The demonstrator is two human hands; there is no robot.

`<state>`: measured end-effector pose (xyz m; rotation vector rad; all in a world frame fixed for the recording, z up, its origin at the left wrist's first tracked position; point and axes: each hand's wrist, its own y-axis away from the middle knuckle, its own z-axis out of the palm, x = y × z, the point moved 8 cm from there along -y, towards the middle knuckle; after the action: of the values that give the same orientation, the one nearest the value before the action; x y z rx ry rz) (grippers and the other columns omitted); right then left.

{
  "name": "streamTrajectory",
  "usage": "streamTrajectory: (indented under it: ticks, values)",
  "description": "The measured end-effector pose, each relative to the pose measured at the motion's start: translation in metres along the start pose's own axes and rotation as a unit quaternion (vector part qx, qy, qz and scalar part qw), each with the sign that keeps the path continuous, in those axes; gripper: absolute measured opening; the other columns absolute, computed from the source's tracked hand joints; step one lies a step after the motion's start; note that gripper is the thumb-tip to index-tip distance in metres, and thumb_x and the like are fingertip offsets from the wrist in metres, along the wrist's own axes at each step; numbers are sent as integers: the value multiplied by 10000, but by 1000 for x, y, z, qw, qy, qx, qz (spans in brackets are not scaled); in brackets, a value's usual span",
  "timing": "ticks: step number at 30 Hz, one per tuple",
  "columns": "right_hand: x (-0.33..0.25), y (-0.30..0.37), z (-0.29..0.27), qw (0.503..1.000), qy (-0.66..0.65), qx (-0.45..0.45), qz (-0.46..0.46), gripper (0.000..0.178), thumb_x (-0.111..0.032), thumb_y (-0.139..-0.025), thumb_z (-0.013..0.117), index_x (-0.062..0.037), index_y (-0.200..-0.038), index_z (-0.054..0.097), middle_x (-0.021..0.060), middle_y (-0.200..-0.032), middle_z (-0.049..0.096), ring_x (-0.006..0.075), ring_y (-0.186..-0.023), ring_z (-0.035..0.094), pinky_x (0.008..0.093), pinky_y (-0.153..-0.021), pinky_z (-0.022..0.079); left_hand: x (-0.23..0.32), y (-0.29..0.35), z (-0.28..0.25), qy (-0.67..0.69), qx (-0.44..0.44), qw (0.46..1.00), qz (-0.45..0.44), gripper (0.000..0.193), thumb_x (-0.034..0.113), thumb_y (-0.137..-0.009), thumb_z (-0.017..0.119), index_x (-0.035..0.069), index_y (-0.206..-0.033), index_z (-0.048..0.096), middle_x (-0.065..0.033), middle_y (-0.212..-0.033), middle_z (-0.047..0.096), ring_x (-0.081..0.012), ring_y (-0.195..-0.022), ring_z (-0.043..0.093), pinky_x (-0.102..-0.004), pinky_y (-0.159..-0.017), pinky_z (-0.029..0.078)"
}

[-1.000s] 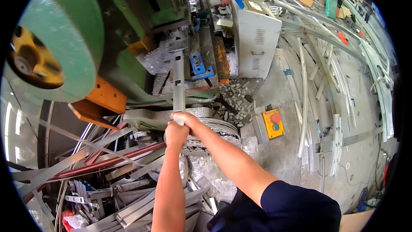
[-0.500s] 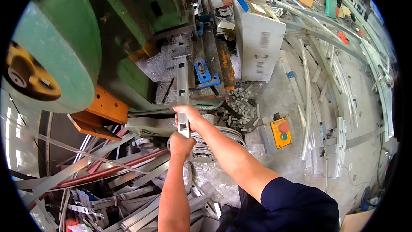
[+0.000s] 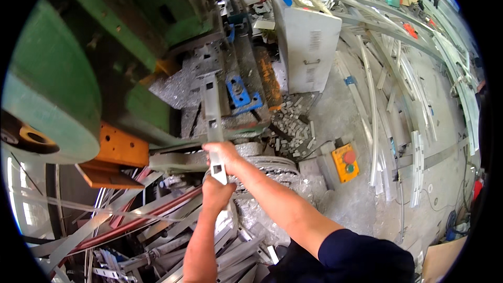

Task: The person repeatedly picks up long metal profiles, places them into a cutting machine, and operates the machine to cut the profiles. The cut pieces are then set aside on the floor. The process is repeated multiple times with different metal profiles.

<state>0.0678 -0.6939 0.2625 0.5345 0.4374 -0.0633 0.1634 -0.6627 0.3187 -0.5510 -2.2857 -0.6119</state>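
Observation:
A long silver metal bar [image 3: 211, 106] with square holes along its upper face points away from me toward the green press. My right hand [image 3: 224, 158] is closed around it. Nearer to me, my left hand [image 3: 217, 195] grips the bar's near end, with a square hole showing between the two hands. The bar's far end lies by the steel die [image 3: 205, 56] under the press head; whether they touch I cannot tell. Right of the bar, a blue clamp block [image 3: 238, 91] is fixed on the press bed.
A green flywheel guard [image 3: 52, 78] and an orange bracket [image 3: 121, 149] stand left. Metal offcuts [image 3: 294, 128] lie beside the bed. On the right are a grey cabinet [image 3: 308, 47], a yellow button box [image 3: 346, 162] and long metal profiles. Scrap strips crowd the lower left.
The view has shifted, so the press sits further left. Both hands have drawn slightly back toward me with the bar, still gripping it.

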Motion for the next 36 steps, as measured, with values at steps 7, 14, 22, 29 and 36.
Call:
streamTrajectory:
  ticks: [7, 14, 22, 29, 36]
  values:
    - [-10, 2, -12, 997, 43, -17, 59, 182, -132, -768, 746, -15, -769, 607, 93, -635, 580, 214, -513, 588, 366, -459, 484, 4, 5, 12, 9, 27, 998, -60, 378, 111, -640, 748, -20, -970, 617, -115, -862, 687, -224, -782, 664, -351, -756, 523]
    - [-4, -22, -26, 995, 66, -74, 13, 178, -248, -847, 684, -86, -844, 610, 70, -684, 612, 209, -530, 587, 367, -507, 497, -19, -11, 21, -76, 57, 995, 5, 310, 132, -662, 764, -66, -862, 635, -253, -816, 681, -290, -782, 710, -404, -709, 536]
    - [-4, 1, -8, 998, 54, -32, 3, 204, -246, -839, 687, -65, -891, 609, 75, -680, 604, 214, -554, 595, 364, -494, 489, -6, 5, 5, -20, 66, 998, -10, 359, 187, -667, 714, -85, -867, 592, -263, -812, 673, -392, -814, 686, -443, -731, 533]
    - [-6, -4, -14, 999, 52, -7, -2, 241, -264, -845, 715, -74, -966, 630, 84, -727, 605, 216, -561, 588, 376, -506, 502, 11, 3, 8, 37, -5, 999, 9, 347, 165, -657, 769, -46, -897, 636, -145, -763, 676, -263, -697, 664, -370, -699, 531]
    - [-4, 42, -21, 983, 93, 18, -159, 481, -257, -870, 734, -46, -1184, 436, 83, -845, 587, 160, -655, 595, 327, -518, 515, 0, 18, 35, 321, -147, 935, -37, 239, -77, -675, 670, -30, -901, 607, -96, -722, 633, -203, -524, 616, -329, -460, 508]
